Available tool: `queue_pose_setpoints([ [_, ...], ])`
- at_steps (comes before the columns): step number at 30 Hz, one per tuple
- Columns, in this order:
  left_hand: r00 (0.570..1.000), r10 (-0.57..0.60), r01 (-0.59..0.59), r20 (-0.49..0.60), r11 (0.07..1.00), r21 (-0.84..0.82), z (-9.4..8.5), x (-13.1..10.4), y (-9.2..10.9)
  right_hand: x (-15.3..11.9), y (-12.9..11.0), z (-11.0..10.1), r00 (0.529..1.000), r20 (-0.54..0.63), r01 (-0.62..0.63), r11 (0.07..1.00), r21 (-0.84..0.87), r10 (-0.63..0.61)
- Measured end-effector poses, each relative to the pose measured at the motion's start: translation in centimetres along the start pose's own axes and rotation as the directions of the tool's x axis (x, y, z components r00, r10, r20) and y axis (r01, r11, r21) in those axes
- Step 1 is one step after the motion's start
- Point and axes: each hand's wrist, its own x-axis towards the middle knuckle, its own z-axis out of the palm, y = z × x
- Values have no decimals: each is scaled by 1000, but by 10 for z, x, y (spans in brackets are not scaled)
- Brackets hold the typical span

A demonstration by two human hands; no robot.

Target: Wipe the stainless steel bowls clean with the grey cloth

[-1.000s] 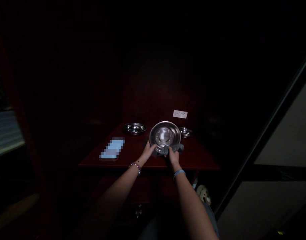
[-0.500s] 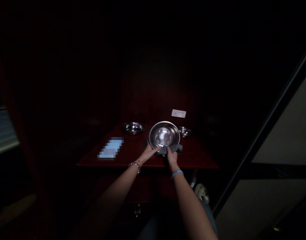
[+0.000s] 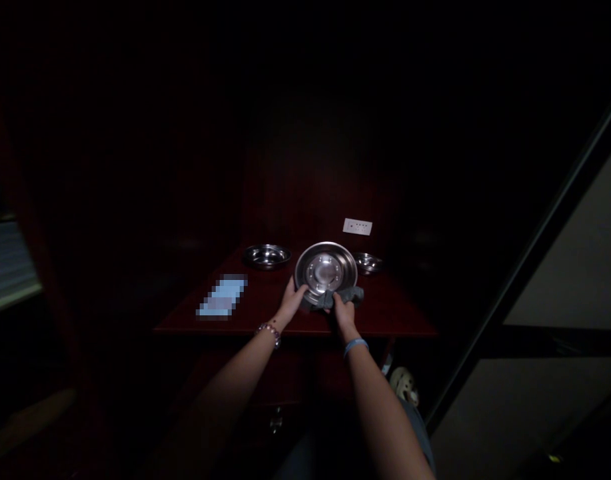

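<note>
A shiny steel bowl (image 3: pixel 326 270) is held up over the dark red desk (image 3: pixel 265 313), tilted so that its inside faces me. My left hand (image 3: pixel 291 303) grips its lower left rim, thumb on the inner side. At the lower right rim, my right hand (image 3: pixel 344 312) is closed on a grey cloth (image 3: pixel 354 295) that is folded over the edge of the bowl. The fingers behind the bowl are mostly hidden.
Another steel bowl (image 3: pixel 266 256) stands at the desk's back left, and a smaller one (image 3: pixel 368 263) behind the held bowl on the right. A blurred-out bright rectangle (image 3: pixel 222 296) lies at the left. A white socket (image 3: pixel 358 227) is on the back wall.
My left hand has shifted a little left and down along the rim, its thumb drawing away from the cloth. The held bowl has moved slightly left.
</note>
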Motion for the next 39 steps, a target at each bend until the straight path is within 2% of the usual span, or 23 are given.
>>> queue_pose_setpoints([
  [2, 999, -11, 10, -34, 1000, -16, 0, -1, 4, -1, 0, 0, 1000, 4, 3, 1000, -19, -3],
  [5, 999, -29, 29, -17, 999, -39, 1, -2, 7, -2, -1, -1, 1000, 1, 8, 999, -48, -8],
  [9, 995, -73, 77, 71, 996, -53, 5, -4, 5, -4, -1, -3, 999, -30, 11, 992, -129, -15],
  [16, 955, -21, 12, 295, 999, 34, 7, -6, 2, -5, 1, -3, 999, -36, 23, 987, -162, -29],
  [26, 901, -132, 80, 414, 987, 141, 5, -7, -2, -12, -7, -4, 998, -50, 15, 989, -149, -23],
  [29, 916, -140, 86, 375, 984, 157, 3, -5, -3, -10, -5, -3, 999, -40, 0, 992, -123, -5],
  [34, 964, -189, 172, 186, 979, 105, 3, 1, -9, -3, 0, -1, 1000, -9, 10, 998, -56, -11],
  [39, 998, -56, 57, -28, 998, 23, 2, 3, -7, 1, 2, -1, 1000, 24, 19, 1000, -15, -18],
])
